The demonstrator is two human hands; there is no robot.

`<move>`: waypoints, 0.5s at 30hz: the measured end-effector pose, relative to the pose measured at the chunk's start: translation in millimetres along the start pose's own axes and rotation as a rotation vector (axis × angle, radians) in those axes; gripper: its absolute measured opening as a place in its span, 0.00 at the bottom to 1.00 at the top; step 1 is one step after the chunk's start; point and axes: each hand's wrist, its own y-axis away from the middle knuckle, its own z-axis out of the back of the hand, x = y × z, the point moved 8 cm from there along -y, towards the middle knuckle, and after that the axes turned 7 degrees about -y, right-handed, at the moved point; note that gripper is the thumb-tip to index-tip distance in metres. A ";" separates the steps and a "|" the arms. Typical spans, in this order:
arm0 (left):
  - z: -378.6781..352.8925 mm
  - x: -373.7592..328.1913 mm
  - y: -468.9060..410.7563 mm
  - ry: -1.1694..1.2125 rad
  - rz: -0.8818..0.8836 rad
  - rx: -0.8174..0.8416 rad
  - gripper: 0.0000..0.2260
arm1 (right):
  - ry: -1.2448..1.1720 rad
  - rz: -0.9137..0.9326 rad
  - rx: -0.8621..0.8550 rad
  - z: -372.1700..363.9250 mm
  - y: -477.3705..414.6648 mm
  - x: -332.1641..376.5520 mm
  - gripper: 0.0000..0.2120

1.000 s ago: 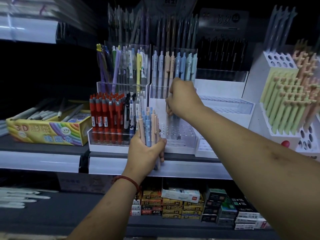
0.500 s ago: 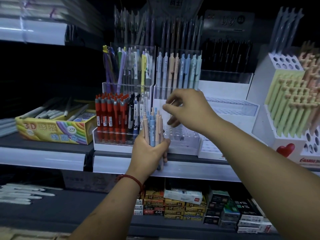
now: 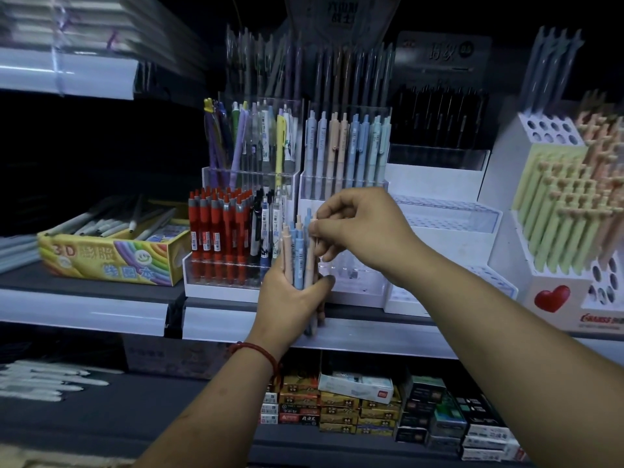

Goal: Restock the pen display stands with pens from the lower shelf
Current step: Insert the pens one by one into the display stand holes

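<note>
Left fingers (image 3: 316, 287) curled round vertical pen bundle (image 3: 298, 253), clickers up, right fingers (image 3: 325, 228) pinching one pen (image 3: 310, 260)

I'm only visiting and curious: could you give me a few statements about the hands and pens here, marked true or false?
1. The left hand grips a bundle of pastel pens. True.
2. The right hand hangs idle, touching nothing. False: it is raised, and its fingers pinch at the bundle's top.
3. The red pens stand left of the bundle. True.
4. The yellow box sits right of the red pens. False: it sits to their left.
</note>
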 end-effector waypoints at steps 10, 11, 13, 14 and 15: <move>-2.9 4.8 0.4 0.126 0.015 0.002 0.09 | -0.161 0.174 -0.451 61.8 -29.5 32.4 0.02; -3.3 4.7 0.5 0.142 0.013 0.008 0.09 | -0.173 0.173 -0.468 62.0 -31.0 31.0 0.02; -3.6 5.8 0.8 0.176 0.015 0.019 0.09 | -0.228 0.173 -0.532 67.8 -32.5 27.5 0.02; -3.6 6.2 0.6 0.189 0.013 0.023 0.09 | -0.252 0.176 -0.566 71.5 -32.9 25.8 0.02; -3.7 6.5 0.6 0.198 0.010 0.028 0.08 | -0.265 0.181 -0.597 74.9 -33.5 23.9 0.02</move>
